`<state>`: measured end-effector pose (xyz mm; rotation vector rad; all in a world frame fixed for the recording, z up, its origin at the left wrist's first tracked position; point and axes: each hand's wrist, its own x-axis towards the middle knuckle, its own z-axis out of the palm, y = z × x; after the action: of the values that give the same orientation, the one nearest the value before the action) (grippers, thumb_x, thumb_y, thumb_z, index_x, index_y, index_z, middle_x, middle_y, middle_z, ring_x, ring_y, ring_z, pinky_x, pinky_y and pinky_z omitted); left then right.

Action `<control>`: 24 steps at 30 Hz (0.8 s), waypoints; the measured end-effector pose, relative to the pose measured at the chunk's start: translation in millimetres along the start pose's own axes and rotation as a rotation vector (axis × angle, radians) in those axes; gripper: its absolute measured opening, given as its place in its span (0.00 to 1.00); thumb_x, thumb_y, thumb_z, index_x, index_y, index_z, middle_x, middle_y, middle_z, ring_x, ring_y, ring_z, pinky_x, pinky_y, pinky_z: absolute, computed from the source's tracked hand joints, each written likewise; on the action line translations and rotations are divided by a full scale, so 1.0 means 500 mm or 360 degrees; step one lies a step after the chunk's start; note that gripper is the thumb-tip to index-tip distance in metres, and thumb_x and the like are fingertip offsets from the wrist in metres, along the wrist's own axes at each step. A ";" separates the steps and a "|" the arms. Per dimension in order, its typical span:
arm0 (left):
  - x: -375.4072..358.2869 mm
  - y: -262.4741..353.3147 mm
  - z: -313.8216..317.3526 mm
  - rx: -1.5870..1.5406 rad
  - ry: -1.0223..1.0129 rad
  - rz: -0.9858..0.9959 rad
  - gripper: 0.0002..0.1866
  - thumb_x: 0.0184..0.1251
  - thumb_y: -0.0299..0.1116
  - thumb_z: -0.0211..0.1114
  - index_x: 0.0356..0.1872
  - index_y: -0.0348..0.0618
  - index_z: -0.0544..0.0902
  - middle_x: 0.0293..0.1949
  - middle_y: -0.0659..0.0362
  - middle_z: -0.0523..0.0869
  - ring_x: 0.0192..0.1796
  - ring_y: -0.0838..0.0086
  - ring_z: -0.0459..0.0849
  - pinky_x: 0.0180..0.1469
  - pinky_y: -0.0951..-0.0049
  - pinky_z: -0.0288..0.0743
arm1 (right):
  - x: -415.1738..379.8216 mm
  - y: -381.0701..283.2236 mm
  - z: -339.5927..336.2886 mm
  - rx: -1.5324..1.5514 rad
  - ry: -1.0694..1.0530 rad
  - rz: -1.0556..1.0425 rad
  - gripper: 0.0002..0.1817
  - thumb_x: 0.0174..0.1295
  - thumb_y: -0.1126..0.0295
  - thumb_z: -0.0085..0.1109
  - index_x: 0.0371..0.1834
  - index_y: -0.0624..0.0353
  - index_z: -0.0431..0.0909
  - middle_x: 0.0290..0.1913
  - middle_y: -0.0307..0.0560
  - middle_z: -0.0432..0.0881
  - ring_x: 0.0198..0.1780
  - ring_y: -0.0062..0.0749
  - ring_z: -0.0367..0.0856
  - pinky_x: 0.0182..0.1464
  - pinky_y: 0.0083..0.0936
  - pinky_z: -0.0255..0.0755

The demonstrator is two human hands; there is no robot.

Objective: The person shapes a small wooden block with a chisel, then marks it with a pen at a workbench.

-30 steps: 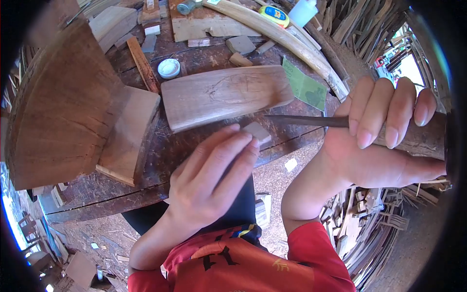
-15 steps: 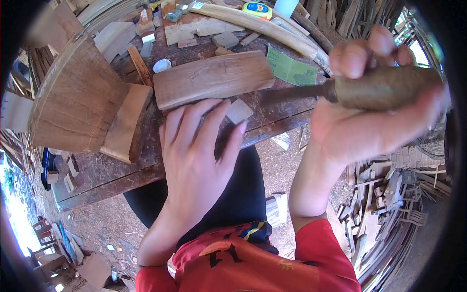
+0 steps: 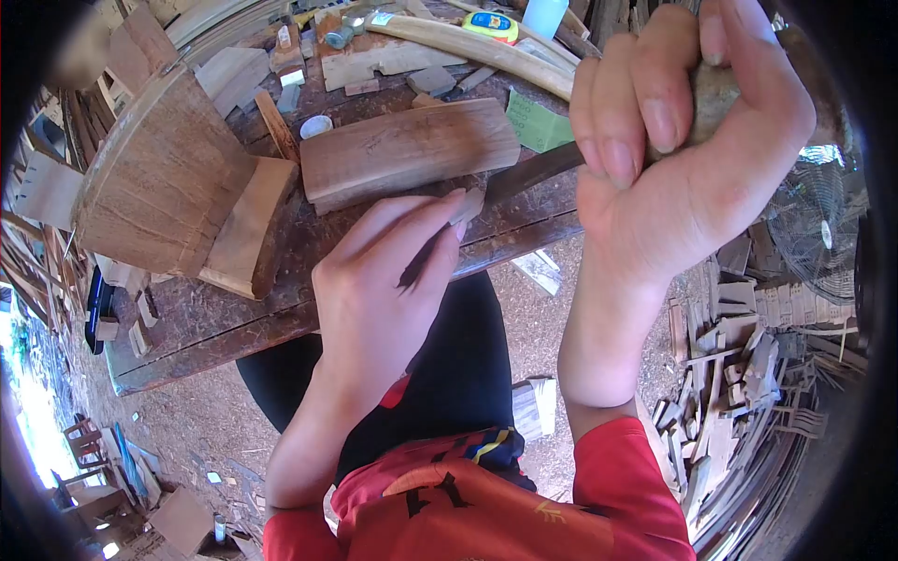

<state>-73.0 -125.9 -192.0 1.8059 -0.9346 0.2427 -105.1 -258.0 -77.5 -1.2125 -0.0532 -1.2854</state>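
Observation:
My right hand (image 3: 687, 122) is wrapped round the thick wooden handle of a chisel (image 3: 533, 176), raised over the bench's right side. Its dark flat blade points left, and the tip comes close to a small wood piece (image 3: 474, 208). That piece is pinched between the thumb and fingers of my left hand (image 3: 388, 271), at the front of the workbench. Just beyond my left fingers lies a curved wooden block (image 3: 412, 150). A green sheet of sandpaper (image 3: 538, 122) sits partly behind the chisel blade.
A large angled wooden piece (image 3: 159, 178) stands on the left of the worn workbench (image 3: 215, 341). Toward the back are a tape measure (image 3: 491, 26), a long curved wooden strip (image 3: 468, 49) and a small white cap (image 3: 316, 126). A fan (image 3: 814, 224) and scrap wood (image 3: 720, 374) are at right.
My left hand has gone from resting spread at the block to pinching the small wood piece. My right hand has shifted up and left with the chisel, its blade now nearer that piece.

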 end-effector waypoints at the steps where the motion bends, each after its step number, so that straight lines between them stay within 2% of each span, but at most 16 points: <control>1: 0.000 -0.002 0.000 0.0012 0.0001 0.0020 0.14 0.67 0.23 0.75 0.53 0.39 0.93 0.45 0.54 0.94 0.44 0.70 0.93 0.51 0.72 0.84 | 0.000 -0.001 0.003 0.0000 0.0001 0.0003 0.18 0.78 0.53 0.50 0.34 0.54 0.69 0.14 0.33 0.60 0.09 0.20 0.51 0.11 0.23 0.48; 3: 0.000 -0.005 0.003 0.0033 -0.0002 0.0053 0.14 0.67 0.22 0.75 0.53 0.39 0.93 0.45 0.55 0.94 0.43 0.70 0.93 0.50 0.72 0.84 | 0.000 -0.003 0.008 -0.0021 0.0005 0.0015 0.18 0.77 0.53 0.50 0.32 0.54 0.68 0.13 0.33 0.59 0.09 0.20 0.50 0.10 0.23 0.48; 6: 0.004 -0.024 0.006 0.0011 0.0047 0.0229 0.13 0.65 0.22 0.75 0.51 0.39 0.92 0.42 0.55 0.92 0.38 0.66 0.92 0.42 0.69 0.86 | 0.003 -0.009 0.019 -0.0055 0.0019 0.0026 0.19 0.76 0.54 0.50 0.30 0.54 0.67 0.12 0.32 0.57 0.08 0.20 0.49 0.10 0.24 0.47; 11: 0.002 -0.025 0.008 -0.0020 0.0027 0.0256 0.14 0.64 0.21 0.75 0.51 0.39 0.92 0.42 0.56 0.92 0.38 0.66 0.92 0.42 0.69 0.86 | -0.004 -0.003 0.021 -0.0063 0.0028 0.0038 0.18 0.74 0.57 0.50 0.29 0.54 0.64 0.11 0.32 0.56 0.08 0.20 0.48 0.09 0.24 0.46; 14: 0.001 -0.027 0.010 -0.0014 0.0038 0.0293 0.14 0.64 0.20 0.75 0.51 0.38 0.92 0.42 0.56 0.92 0.39 0.66 0.92 0.42 0.69 0.86 | -0.013 -0.011 0.040 -0.0156 0.0248 0.0117 0.17 0.73 0.58 0.51 0.29 0.53 0.63 0.11 0.32 0.56 0.08 0.20 0.48 0.09 0.24 0.46; 16: 0.000 -0.028 0.008 -0.0010 0.0044 0.0303 0.14 0.64 0.20 0.75 0.51 0.38 0.92 0.42 0.56 0.92 0.39 0.66 0.92 0.42 0.69 0.86 | -0.012 -0.017 0.043 -0.0052 0.0288 0.0207 0.16 0.72 0.60 0.52 0.29 0.53 0.62 0.11 0.33 0.56 0.08 0.20 0.48 0.09 0.23 0.46; 20: 0.000 -0.030 0.009 -0.0037 0.0056 0.0316 0.14 0.63 0.20 0.75 0.51 0.38 0.92 0.43 0.55 0.92 0.39 0.66 0.92 0.42 0.69 0.86 | 0.004 -0.008 0.011 0.0143 -0.0027 0.0206 0.12 0.70 0.66 0.55 0.31 0.55 0.64 0.12 0.33 0.58 0.08 0.19 0.49 0.09 0.23 0.47; 24: -0.002 -0.021 0.005 -0.0060 0.0023 0.0187 0.15 0.65 0.22 0.76 0.53 0.41 0.93 0.43 0.55 0.93 0.40 0.69 0.92 0.45 0.71 0.85 | 0.012 -0.006 0.009 0.0131 -0.0087 0.0264 0.09 0.69 0.69 0.58 0.36 0.57 0.67 0.13 0.33 0.60 0.09 0.18 0.51 0.10 0.22 0.49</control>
<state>-67.0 -125.8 -201.3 1.7152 -1.0301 0.3096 -102.5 -258.3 -70.0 -1.1571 -0.0435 -1.0954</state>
